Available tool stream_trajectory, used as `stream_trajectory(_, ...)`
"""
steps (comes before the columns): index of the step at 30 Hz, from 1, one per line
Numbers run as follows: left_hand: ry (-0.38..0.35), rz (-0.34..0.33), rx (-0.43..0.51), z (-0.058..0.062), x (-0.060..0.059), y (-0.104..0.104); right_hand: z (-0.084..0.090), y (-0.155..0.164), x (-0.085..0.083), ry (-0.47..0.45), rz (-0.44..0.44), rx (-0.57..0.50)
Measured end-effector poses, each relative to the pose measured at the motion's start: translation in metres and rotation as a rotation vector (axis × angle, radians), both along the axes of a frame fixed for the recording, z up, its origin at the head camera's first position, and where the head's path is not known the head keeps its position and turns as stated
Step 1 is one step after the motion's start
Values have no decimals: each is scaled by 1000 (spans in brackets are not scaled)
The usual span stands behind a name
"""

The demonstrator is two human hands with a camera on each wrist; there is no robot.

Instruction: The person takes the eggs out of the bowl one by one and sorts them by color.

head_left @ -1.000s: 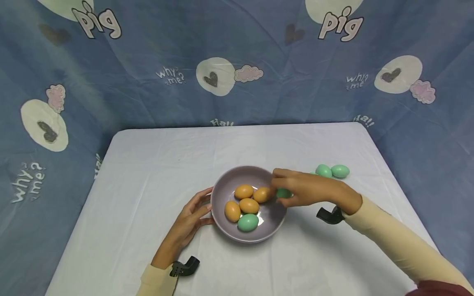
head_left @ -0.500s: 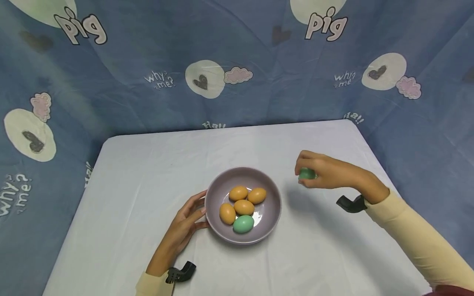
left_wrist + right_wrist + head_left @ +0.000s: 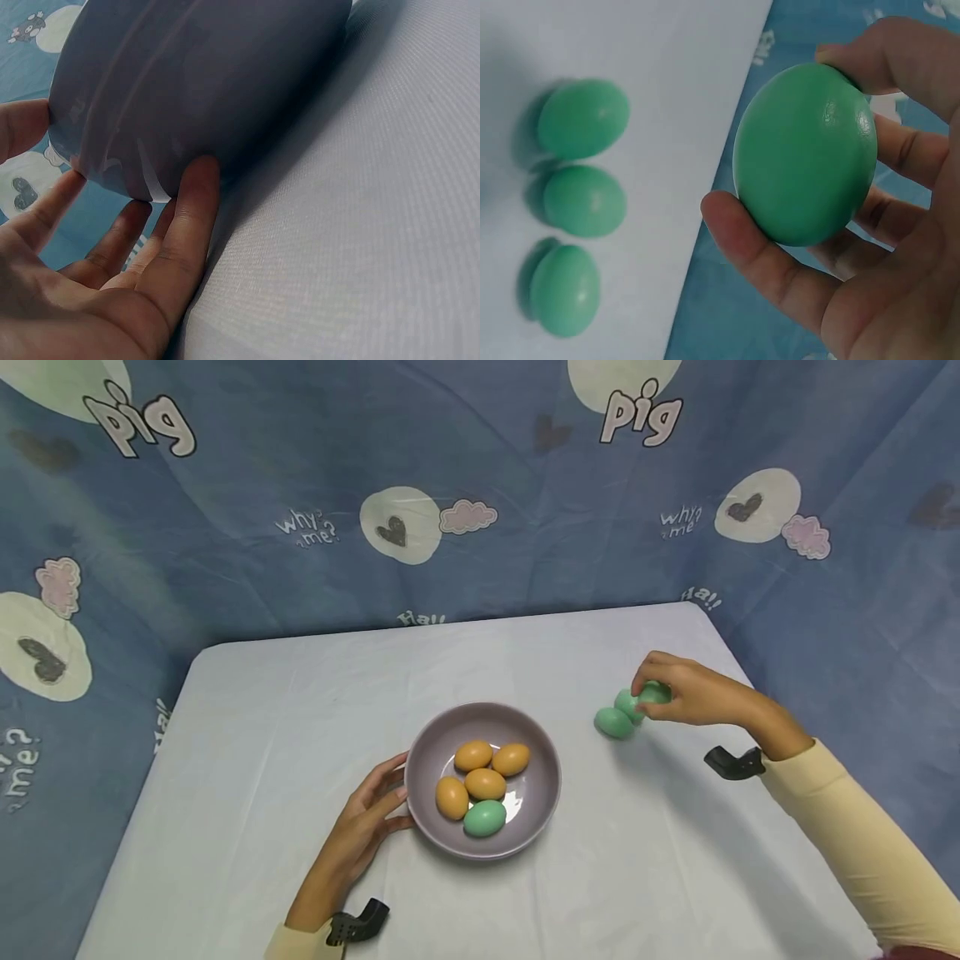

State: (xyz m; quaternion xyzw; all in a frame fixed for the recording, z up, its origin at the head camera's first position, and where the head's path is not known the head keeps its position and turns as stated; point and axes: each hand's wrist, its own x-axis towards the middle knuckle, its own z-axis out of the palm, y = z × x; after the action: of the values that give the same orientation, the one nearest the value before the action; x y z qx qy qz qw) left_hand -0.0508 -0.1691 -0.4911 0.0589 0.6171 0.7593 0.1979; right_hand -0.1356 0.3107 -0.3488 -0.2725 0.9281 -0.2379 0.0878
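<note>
Here the right hand (image 3: 693, 696) grips a green egg (image 3: 805, 154) above three green eggs (image 3: 583, 201) at the frame's right. Left hand (image 3: 360, 831), fingers straight, touches the bowl (image 3: 540, 789) of eggs on the surface (image 3: 300, 710).

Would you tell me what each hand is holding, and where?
The right hand pinches a green egg around its sides; the left hand only touches the bowl wall.

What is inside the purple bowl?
The purple bowl holds four orange eggs and one green egg. The eggs cover part of its bottom, so anything under them stays hidden.
</note>
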Motion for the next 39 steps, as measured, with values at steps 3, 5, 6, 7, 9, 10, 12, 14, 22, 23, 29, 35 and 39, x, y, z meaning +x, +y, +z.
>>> stream_trajectory(3, -1, -4, 1, 0, 0, 0, -5, 11, -2, 2, -37, 11)
stream_trajectory(5, 1, -6, 2, 0, 0, 0, -9, 18, -4, 5, -53, 11)
stream_trajectory(6, 1, -6, 3, 0, 0, -1, -10, 21, -5, 8, -59, 8)
stream_trajectory(7, 2, -5, 4, 1, 0, -1, -11, 24, -5, 10, -66, 5)
stream_trajectory(9, 5, -5, 1, 1, 0, -1, -14, 30, -7, 20, -81, -6)
stream_trajectory(10, 4, -5, 0, 1, 0, -1, -15, 33, -7, 26, -87, -13)
stream_trajectory(12, 3, -3, -8, 2, 0, -1, -18, 39, -8, 36, -102, -24)
stream_trajectory(14, 2, 0, -16, 2, 0, -1, -20, 46, -9, 36, -118, -40)
stream_trajectory(22, -19, 17, -33, 2, -1, 1, -32, 70, -11, 0, -190, -68)
stream_trajectory(23, -21, 17, -32, 2, -1, 2, -34, 73, -12, -5, -200, -64)
stream_trajectory(29, -23, 18, -37, 3, -2, 2, -42, 84, -12, -37, -264, -36)
stream_trajectory(35, -25, 16, -40, 2, -2, 1, -50, 92, -15, -76, -305, -17)
stream_trajectory(39, -28, 17, -42, 1, -2, 1, -59, 98, -17, -96, -316, -28)
